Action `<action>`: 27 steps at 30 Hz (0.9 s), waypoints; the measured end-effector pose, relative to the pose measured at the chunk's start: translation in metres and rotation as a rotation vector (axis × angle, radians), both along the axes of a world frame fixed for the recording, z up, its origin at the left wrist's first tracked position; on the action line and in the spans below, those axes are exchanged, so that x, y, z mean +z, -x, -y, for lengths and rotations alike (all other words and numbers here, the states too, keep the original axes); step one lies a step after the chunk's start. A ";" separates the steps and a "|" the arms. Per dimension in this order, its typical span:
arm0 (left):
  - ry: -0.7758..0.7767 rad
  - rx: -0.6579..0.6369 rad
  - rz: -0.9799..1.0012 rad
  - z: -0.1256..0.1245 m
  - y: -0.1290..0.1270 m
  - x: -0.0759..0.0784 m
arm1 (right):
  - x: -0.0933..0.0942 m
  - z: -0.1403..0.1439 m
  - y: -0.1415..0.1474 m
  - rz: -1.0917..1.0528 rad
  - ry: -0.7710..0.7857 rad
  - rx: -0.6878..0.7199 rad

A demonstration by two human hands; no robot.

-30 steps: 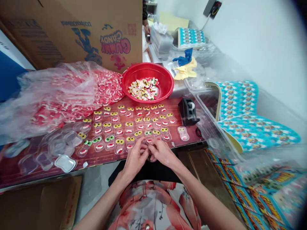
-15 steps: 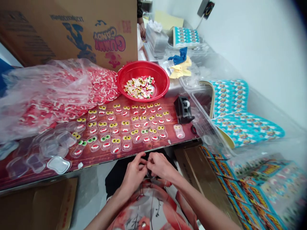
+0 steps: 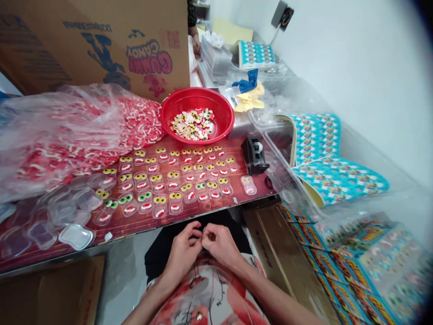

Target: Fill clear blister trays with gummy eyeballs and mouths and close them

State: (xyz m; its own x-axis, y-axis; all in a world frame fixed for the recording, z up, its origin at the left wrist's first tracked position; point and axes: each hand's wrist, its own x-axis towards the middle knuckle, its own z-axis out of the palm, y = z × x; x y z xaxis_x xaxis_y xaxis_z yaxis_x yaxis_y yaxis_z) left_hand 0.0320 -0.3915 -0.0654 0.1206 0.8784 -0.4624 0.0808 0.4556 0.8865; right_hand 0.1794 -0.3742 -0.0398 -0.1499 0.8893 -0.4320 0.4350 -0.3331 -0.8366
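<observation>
Both hands are close together over my lap, just below the table's front edge. My left hand (image 3: 186, 246) has its fingers curled in, fingertips near the thumb. Touching or almost touching it, my right hand (image 3: 218, 243) is closed in a pinch. Whatever lies between the fingers is too small or hidden to make out. On the table (image 3: 131, 225) ahead are rows of clear plastic blister trays (image 3: 175, 204), many with gummy eyes and red-and-white gummy teeth. One tray (image 3: 248, 185) lies apart at the right, with eyes in it.
A red basin (image 3: 223, 131) holds gummy eyes. Left of it lies a big bag of red-and-white gummies (image 3: 135, 122); stacked trays (image 3: 77, 237) are in front. At right are a black tape dispenser (image 3: 254, 155) and printed sheets (image 3: 341, 180). A cardboard box (image 3: 101, 54) stands behind; another person's hand (image 3: 196, 44) shows beyond.
The view has turned slightly, so the table's contents sit a little further left. My hands stay together over my lap, with small finger movements.
</observation>
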 end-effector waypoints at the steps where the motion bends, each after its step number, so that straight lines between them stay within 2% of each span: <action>1: 0.002 0.017 0.007 0.000 0.000 0.000 | -0.001 0.001 0.002 -0.010 -0.019 -0.018; 7: 0.003 0.161 0.042 -0.002 -0.006 0.001 | 0.002 -0.002 0.007 -0.016 -0.119 -0.045; 12: 0.014 0.286 0.052 -0.006 -0.011 -0.001 | 0.001 -0.010 0.007 -0.007 -0.094 -0.030; 15: 0.097 0.375 0.079 -0.009 -0.009 -0.002 | 0.002 -0.011 0.005 -0.028 -0.072 -0.004; 18: 0.178 0.429 0.126 -0.012 -0.007 0.003 | 0.007 -0.013 -0.001 -0.146 -0.059 0.026; 21: 0.152 0.422 0.139 -0.013 -0.005 0.011 | 0.012 -0.016 -0.005 -0.158 -0.062 0.045; 27: -0.035 0.260 -0.003 -0.019 -0.002 0.020 | 0.016 -0.024 -0.004 -0.017 -0.125 0.075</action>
State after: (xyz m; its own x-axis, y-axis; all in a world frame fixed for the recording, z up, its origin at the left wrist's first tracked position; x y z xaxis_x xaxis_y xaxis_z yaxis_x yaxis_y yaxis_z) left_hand 0.0344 -0.3726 -0.0459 -0.1128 0.8953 -0.4310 -0.0321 0.4302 0.9022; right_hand 0.1837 -0.3503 -0.0237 -0.2245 0.9221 -0.3153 0.4403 -0.1926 -0.8769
